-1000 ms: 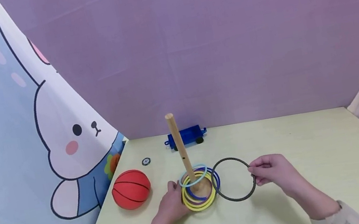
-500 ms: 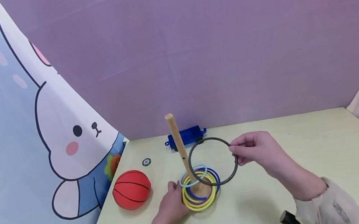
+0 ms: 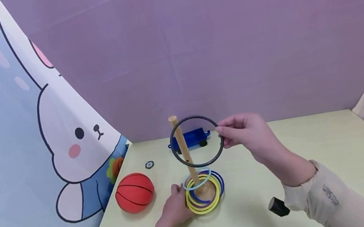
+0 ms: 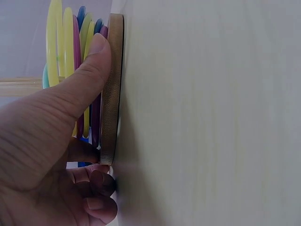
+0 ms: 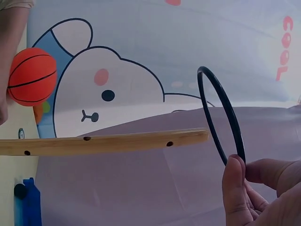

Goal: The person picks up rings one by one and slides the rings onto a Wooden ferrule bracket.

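In the head view, my right hand [image 3: 249, 136] pinches one side of a black ring [image 3: 202, 165] between thumb and fingers. The wooden peg [image 3: 183, 145] stands upright; in the right wrist view the black ring [image 5: 229, 110] is just beyond the peg's tip [image 5: 200, 135], apart from it. Around the peg's foot lie several stacked rings, yellow [image 3: 199, 212], blue, purple and a light-blue ring [image 3: 188, 188] on top. My left hand [image 3: 175, 209] holds the round wooden base [image 4: 112, 94] at its edge, the thumb against the rings and base, other fingers curled at its side.
A red toy basketball [image 3: 135, 193] sits left of the stand. Behind the peg is a blue toy wagon [image 3: 193, 138], and a small round token [image 3: 149, 164] lies at the back left. A purple cloth [image 3: 246, 45] hangs along the table's back edge.
My right hand has raised the black ring and carried it leftward and away from me, from beside the stack to the peg's top. My left hand has stayed at the base.
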The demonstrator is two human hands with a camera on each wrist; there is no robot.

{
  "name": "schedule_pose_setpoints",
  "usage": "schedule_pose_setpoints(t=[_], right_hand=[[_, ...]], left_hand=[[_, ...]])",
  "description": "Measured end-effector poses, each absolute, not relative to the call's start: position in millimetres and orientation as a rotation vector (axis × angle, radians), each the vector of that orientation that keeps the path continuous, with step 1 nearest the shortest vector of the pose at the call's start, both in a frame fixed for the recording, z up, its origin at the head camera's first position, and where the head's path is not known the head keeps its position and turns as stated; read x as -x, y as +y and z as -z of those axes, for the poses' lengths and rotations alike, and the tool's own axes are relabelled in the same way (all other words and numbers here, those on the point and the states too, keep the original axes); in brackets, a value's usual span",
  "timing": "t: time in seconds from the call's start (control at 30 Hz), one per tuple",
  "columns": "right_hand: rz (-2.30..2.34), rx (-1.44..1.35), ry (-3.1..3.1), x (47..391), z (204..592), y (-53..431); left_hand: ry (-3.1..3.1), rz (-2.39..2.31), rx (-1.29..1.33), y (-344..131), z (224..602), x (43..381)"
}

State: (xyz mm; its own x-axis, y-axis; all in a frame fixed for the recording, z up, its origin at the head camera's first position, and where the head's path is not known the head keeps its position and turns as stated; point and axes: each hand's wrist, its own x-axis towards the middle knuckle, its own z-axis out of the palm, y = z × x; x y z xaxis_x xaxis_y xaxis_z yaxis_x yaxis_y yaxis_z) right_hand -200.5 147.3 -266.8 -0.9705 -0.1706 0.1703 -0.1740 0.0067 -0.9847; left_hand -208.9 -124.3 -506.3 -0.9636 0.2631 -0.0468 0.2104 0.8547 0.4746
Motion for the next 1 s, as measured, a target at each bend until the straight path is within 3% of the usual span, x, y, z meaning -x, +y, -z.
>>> schedule_pose_setpoints(t=[0.53,1.0], right_hand=[[-2.218,-0.307,-2.108,217,257,128],[-2.307,-0.128,-2.261,225,323,126]], left_hand=[[2.899,-0.727,-0.366,-124,506,208],[2.946,-0.709,-0.385,-124,505,206]])
